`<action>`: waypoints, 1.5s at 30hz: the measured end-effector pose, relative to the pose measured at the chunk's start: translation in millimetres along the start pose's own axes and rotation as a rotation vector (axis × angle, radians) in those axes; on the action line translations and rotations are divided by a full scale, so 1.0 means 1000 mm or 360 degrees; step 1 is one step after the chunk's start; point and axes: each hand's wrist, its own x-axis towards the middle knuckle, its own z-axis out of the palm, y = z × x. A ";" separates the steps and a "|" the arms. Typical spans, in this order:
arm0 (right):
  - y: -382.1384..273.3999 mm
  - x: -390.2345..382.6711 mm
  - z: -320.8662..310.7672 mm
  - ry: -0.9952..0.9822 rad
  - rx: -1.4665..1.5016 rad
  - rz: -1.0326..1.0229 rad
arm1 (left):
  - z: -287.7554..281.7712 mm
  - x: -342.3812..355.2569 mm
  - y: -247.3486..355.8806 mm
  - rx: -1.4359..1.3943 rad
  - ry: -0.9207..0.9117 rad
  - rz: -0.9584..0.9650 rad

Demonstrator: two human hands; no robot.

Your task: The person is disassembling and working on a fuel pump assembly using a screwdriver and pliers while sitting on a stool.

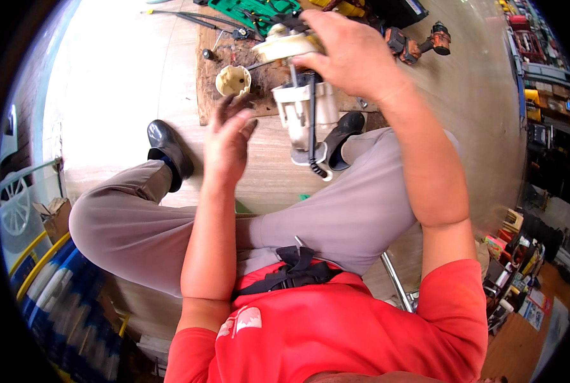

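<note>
The right hand (pixel 352 54) grips the cream top of a white plastic pump assembly (pixel 304 105), held above the knees; the left hand (pixel 227 143) hovers beside it, fingers loosely open; a cream cup (pixel 233 80) sits on the wooden board (pixel 211 89).

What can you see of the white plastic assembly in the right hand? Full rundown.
The white plastic assembly hangs roughly upright, held off the floor by the right hand gripping its round cream top flange. Below sits a boxy, grimy off-white housing with metal rods and a black corrugated hose running down its front to a white end fitting. The left hand is open beside it, not touching. It hangs above a worn wooden board.
</note>
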 end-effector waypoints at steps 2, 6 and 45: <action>-0.007 0.002 0.009 0.0029 0.0013 -0.0102 | -0.006 0.005 0.017 -0.0212 -0.0051 0.0017; -0.039 0.014 0.019 0.0026 0.0082 -0.0243 | 0.022 0.000 0.034 -0.0021 -0.0414 -0.0026; 0.121 0.000 0.331 -0.0605 0.0047 0.1107 | -0.031 0.056 -0.017 -0.1165 0.0626 -0.0198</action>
